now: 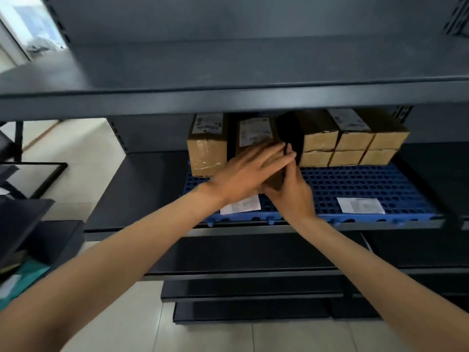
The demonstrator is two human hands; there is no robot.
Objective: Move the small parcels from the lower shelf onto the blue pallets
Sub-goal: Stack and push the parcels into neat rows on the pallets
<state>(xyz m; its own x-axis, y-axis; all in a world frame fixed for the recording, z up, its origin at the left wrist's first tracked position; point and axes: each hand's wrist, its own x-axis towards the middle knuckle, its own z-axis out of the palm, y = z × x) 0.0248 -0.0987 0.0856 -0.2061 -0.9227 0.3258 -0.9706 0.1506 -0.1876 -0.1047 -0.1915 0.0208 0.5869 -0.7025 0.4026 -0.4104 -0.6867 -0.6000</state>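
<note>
Both hands steady a brown cardboard parcel (253, 133) on the blue pallet (368, 184) beside a black parcel (291, 133), left hand (243, 174) pressing straight-fingered, right hand (291, 194) gripping its lower corner; best pushed back squarely.

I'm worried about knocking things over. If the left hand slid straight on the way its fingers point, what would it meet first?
Most likely the black parcel standing just past the fingertips of the left hand, which lies flat on the cardboard parcel. Depth is hard to judge here.
</note>
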